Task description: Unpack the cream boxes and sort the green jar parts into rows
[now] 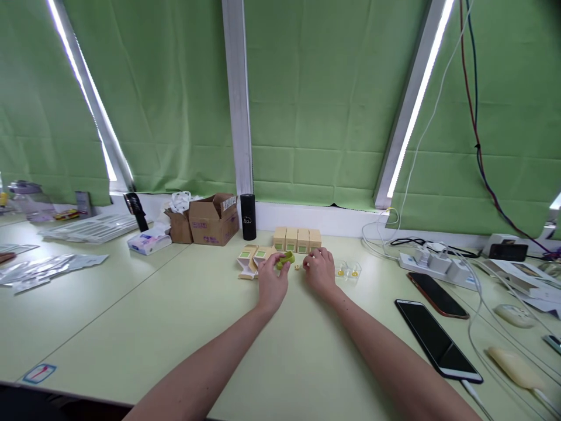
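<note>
My left hand (272,285) grips a small yellow-green rounded object (286,259) between thumb and fingers, just above the table; its exact kind is unclear. To its right, my right hand (321,272) has its fingers bent and drawn together close to the tabletop; whatever they hold, if anything, is hidden. A tiny yellow piece (297,267) lies between the two hands. Beside the left hand stand opened cream cartons (246,257) with flaps out. Behind the hands is a row of several closed cream boxes (291,240). A clear plastic tray (356,270) with small yellow pieces lies right of my right hand.
A black cylinder (248,217) and an open cardboard box (214,222) stand at the back, near a tissue pack (149,241). On the right lie two phones (438,339), a power strip (456,278), white cables and a mouse (513,316). Silvery packets (56,269) lie left.
</note>
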Tool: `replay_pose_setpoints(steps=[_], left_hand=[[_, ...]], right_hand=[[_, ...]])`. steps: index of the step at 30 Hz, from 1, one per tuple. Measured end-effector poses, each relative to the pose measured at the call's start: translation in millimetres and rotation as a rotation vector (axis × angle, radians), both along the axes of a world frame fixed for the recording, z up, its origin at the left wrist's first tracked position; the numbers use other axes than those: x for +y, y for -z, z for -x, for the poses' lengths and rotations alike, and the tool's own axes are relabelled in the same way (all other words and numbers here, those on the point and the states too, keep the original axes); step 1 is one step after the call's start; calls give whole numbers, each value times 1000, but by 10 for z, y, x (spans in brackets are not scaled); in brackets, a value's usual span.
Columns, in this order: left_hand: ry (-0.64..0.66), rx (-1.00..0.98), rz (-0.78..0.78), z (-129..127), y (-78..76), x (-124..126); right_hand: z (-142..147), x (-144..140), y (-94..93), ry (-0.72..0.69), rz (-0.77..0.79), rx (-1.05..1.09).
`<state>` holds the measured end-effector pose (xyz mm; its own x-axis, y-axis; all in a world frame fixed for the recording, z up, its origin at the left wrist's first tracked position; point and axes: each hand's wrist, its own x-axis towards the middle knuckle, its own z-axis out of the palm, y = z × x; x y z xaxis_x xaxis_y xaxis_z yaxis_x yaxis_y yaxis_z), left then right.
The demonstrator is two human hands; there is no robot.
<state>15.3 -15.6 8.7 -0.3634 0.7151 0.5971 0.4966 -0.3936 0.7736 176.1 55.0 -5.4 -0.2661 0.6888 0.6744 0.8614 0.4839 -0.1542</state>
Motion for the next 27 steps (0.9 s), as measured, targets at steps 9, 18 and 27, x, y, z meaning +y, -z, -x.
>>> replay_pose_setpoints(steps=[9,18,27], left_hand=[[65,-183,107,-38,-64,-10],[479,-741,325,-78,-89,-6],[617,-1008,426,-116,-170,-88]], right_hand=[[-48,-93,97,18,-84,-19],[-120,-368,105,-141,-122,31],[-55,-429,139,-264,-109,-23]])
